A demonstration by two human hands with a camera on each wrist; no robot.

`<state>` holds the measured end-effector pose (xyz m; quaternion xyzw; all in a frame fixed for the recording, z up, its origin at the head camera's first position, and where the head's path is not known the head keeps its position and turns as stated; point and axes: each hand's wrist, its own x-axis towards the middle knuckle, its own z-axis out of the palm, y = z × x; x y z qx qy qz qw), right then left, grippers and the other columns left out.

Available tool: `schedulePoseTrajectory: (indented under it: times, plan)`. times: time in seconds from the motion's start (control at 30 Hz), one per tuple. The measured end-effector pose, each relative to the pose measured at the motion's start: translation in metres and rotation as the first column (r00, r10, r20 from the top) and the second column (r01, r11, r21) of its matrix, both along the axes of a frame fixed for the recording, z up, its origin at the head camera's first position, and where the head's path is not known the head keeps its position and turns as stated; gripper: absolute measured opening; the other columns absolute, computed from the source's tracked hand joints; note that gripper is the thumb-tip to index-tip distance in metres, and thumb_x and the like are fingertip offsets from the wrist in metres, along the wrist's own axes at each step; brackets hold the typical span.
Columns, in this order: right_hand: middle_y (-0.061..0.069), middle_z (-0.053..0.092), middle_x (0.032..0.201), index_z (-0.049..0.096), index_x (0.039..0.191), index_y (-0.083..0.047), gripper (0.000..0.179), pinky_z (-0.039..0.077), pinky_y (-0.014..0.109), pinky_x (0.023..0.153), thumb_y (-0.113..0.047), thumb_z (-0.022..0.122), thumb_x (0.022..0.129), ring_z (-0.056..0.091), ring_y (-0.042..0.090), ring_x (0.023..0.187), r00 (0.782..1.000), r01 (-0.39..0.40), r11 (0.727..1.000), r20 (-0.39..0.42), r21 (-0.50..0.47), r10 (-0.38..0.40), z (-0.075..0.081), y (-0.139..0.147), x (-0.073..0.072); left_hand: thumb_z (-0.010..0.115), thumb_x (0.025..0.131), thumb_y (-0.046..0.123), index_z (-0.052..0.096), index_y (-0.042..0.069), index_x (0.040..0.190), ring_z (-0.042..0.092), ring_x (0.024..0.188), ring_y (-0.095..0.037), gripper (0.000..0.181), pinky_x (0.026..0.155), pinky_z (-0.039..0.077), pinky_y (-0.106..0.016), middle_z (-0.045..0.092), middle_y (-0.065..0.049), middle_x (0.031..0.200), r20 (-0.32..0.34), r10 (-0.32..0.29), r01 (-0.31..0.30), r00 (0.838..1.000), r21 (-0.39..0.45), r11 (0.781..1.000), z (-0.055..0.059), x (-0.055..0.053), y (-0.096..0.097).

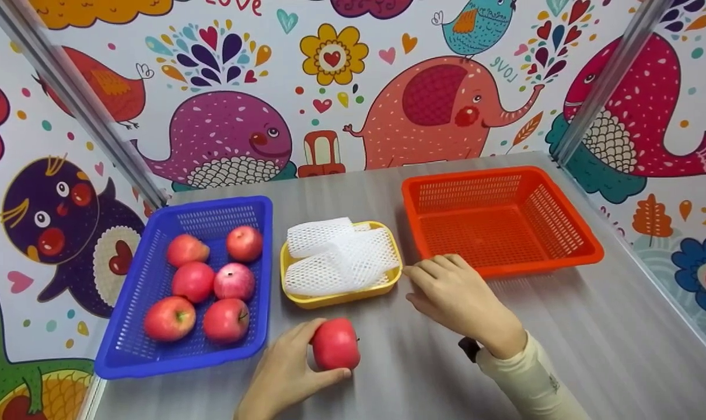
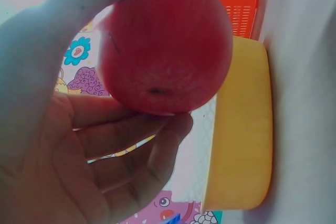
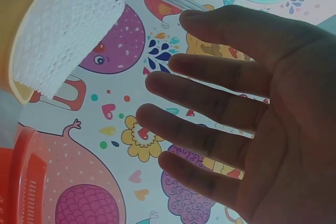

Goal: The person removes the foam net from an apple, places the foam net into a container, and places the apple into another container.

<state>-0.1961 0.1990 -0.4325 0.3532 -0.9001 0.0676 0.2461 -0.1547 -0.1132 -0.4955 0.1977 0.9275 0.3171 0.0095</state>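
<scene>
My left hand (image 1: 289,364) grips a red apple (image 1: 336,344) between thumb and fingers, in front of the yellow basket (image 1: 324,302). In the left wrist view the same apple (image 2: 168,45) fills the space between thumb and fingertips. My right hand (image 1: 455,294) holds nothing; its fingers are extended in the right wrist view, near the yellow basket's right side and the red basket's front edge. White foam net sleeves (image 1: 341,256) lie piled in the yellow basket. Several more apples (image 1: 193,282) lie in the blue basket (image 1: 184,367) at the left.
The red basket (image 1: 502,269) stands at the back right with nothing inside. A grey table (image 1: 563,344) carries all the baskets. Behind it rises a wall (image 1: 353,116) printed with cartoon animals, with metal posts (image 1: 612,81) at the corners.
</scene>
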Motion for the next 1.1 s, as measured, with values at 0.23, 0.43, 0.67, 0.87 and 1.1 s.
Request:
schedulePoseTrajectory:
  times: [0.23, 0.43, 0.67, 0.87, 1.1]
  plan:
    - [0.004, 0.068, 0.098, 0.07, 0.111, -0.008, 0.035, 0.05, 0.041, 0.078, -0.025, 0.081, 0.082, 0.062, 0.025, 0.088, 1.0, -0.005, 1.0, 0.001, -0.014, 0.005, 0.001, 0.005, 0.015, 0.077, 0.071, 0.07, 0.062, 0.016, 0.127, 0.063, 0.1, -0.018, 0.079, 0.084, 0.053, -0.047, 0.067, 0.0, 0.114, -0.009, -0.016, 0.016, 1.0, 0.015, 1.0, -0.001, 0.002, 0.001]
    - [0.003, 0.068, 0.099, 0.069, 0.111, -0.008, 0.037, 0.05, 0.04, 0.074, -0.027, 0.081, 0.082, 0.062, 0.024, 0.087, 1.0, -0.017, 1.0, 0.0, -0.025, 0.017, -0.002, 0.007, 0.025, 0.077, 0.071, 0.069, 0.063, 0.015, 0.127, 0.064, 0.1, -0.019, 0.079, 0.083, 0.052, -0.048, 0.067, -0.001, 0.114, -0.037, -0.024, 0.025, 0.999, 0.016, 1.0, -0.002, 0.002, 0.003]
    - [0.002, 0.068, 0.099, 0.069, 0.111, -0.008, 0.039, 0.05, 0.04, 0.075, -0.029, 0.082, 0.081, 0.062, 0.024, 0.088, 1.0, -0.022, 0.999, -0.001, -0.038, 0.022, -0.005, 0.008, 0.03, 0.077, 0.072, 0.069, 0.063, 0.014, 0.127, 0.063, 0.103, -0.019, 0.079, 0.085, 0.053, -0.048, 0.067, -0.001, 0.116, -0.051, -0.036, 0.037, 0.998, 0.013, 0.999, -0.001, 0.0, 0.005]
    - [0.002, 0.068, 0.099, 0.069, 0.111, -0.008, 0.039, 0.05, 0.04, 0.075, -0.029, 0.082, 0.081, 0.062, 0.024, 0.088, 1.0, -0.019, 0.999, 0.005, -0.04, 0.019, -0.007, 0.009, 0.03, 0.077, 0.072, 0.069, 0.062, 0.013, 0.129, 0.063, 0.104, -0.02, 0.081, 0.087, 0.052, -0.048, 0.067, -0.002, 0.118, -0.021, -0.033, 0.033, 0.999, 0.0, 0.999, 0.001, 0.0, 0.004]
    - [0.002, 0.067, 0.1, 0.069, 0.111, -0.009, 0.038, 0.05, 0.04, 0.075, -0.031, 0.081, 0.082, 0.062, 0.024, 0.088, 1.0, -0.017, 0.999, 0.015, -0.035, 0.017, -0.012, 0.012, 0.028, 0.076, 0.072, 0.071, 0.062, 0.012, 0.129, 0.064, 0.103, -0.02, 0.084, 0.086, 0.054, -0.046, 0.067, -0.004, 0.118, -0.068, -0.003, 0.001, 0.998, -0.032, 0.999, 0.011, -0.003, -0.005]
